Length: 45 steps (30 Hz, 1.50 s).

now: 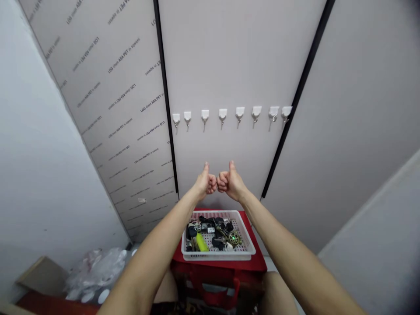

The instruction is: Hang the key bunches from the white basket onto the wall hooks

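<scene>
upward, thumbs raised, left hand (pixel 206 183), right hand (pixel 230 183), below wall hooks (pixel 222 114)

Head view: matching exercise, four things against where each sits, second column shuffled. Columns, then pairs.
Things:
1. left hand and right hand
2. white wall hooks
3. lime-green object
4. white plastic basket

Places:
A. on a red stand
B. in the basket
C. in a row on a pale panel
D. raised as thumbs-up fists

Pairs: 1-D, 2-C, 3-B, 4-A

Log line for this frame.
left hand: thumbs-up, empty | right hand: thumbs-up, empty | below: white plastic basket of keys | above: white wall hooks
</scene>
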Each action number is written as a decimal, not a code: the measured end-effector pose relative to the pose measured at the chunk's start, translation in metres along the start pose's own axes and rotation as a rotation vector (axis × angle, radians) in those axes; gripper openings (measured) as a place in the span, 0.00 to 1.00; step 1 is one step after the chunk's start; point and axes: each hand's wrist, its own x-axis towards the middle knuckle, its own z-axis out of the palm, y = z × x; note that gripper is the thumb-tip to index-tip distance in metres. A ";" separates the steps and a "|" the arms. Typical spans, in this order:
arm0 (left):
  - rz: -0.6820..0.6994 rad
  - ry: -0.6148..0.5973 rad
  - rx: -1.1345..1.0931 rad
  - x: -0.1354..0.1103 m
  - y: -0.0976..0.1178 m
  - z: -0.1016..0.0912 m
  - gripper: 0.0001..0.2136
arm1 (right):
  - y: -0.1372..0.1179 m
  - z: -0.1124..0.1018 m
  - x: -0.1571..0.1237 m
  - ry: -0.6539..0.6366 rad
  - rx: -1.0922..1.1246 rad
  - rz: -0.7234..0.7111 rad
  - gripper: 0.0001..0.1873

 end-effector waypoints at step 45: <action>0.034 0.335 0.434 -0.040 -0.130 -0.062 0.07 | 0.092 -0.005 -0.036 0.001 -0.252 0.315 0.22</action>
